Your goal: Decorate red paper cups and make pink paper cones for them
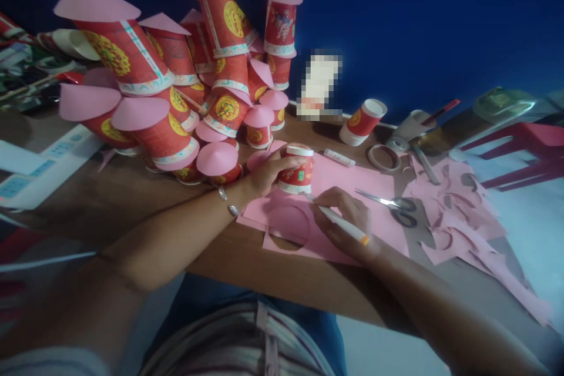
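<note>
"How are the fingers set?"

"The right hand point(341, 210) pinches a slim white pen with an orange end point(348, 227), its tip close to the base of a red paper cup with white bands point(300, 176). The left hand point(269, 171) curls around that cup's side."

"Why there?"

"Probably to steady it on the flat pink paper sheet point(328, 173), leaving the near lower edge uncovered."

"Farther out?"

"Silver scissors with dark handles point(390, 204) lie by the right hand, likely for easy reach; cut pink paper scraps point(462, 205) sit beyond. Leftward, red cups with pink paper cones point(227, 108) crowd together, perhaps stacked to save room."
</note>
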The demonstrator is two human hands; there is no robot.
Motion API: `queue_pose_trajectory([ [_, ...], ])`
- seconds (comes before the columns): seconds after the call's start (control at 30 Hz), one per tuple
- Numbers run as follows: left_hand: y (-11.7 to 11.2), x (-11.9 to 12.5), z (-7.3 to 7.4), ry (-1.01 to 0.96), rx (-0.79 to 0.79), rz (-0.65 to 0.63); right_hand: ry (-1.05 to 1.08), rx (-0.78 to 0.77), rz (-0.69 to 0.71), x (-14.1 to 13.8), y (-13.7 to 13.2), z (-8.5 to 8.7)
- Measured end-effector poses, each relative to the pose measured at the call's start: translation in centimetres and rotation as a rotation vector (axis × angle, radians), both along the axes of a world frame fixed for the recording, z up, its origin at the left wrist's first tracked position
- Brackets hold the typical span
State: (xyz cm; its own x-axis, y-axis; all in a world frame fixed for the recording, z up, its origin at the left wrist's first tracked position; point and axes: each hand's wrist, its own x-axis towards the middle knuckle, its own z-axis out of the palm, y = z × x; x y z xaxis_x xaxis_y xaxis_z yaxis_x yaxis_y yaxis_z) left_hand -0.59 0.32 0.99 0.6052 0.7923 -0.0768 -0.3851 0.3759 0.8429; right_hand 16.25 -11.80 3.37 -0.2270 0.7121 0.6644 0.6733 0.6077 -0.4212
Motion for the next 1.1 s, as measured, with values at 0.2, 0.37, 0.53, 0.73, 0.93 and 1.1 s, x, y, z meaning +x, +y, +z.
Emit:
queue_pose_trajectory([
  [0.2, -0.3, 0.0, 0.6, 0.005, 0.021, 0.012, 0.013, -0.040, 0.003, 0.0, -0.1, -0.2],
  [0.37, -0.3, 0.0, 0.5, 0.000, 0.014, 0.007, 0.019, -0.066, 0.000, 0.2, 0.0, -0.9],
  [0.53, -0.2, 0.0, 0.2, -0.004, 0.015, 0.018, -0.003, -0.080, 0.023, 0.4, 0.1, -0.9],
  [0.73, -0.2, 0.0, 0.4, -0.001, 0.037, 0.009, -0.010, -0.076, 0.032, 0.5, 0.2, -0.8],
  [0.93, -0.2, -0.1, 0.3, 0.003, 0.024, 0.010, -0.014, -0.077, 0.020, 0.5, 0.3, -0.6],
  [1.1, -0.2, -0.1, 0.2, -0.009, 0.010, 0.018, -0.025, -0.058, 0.053, 0.6, 0.2, -0.6],
])
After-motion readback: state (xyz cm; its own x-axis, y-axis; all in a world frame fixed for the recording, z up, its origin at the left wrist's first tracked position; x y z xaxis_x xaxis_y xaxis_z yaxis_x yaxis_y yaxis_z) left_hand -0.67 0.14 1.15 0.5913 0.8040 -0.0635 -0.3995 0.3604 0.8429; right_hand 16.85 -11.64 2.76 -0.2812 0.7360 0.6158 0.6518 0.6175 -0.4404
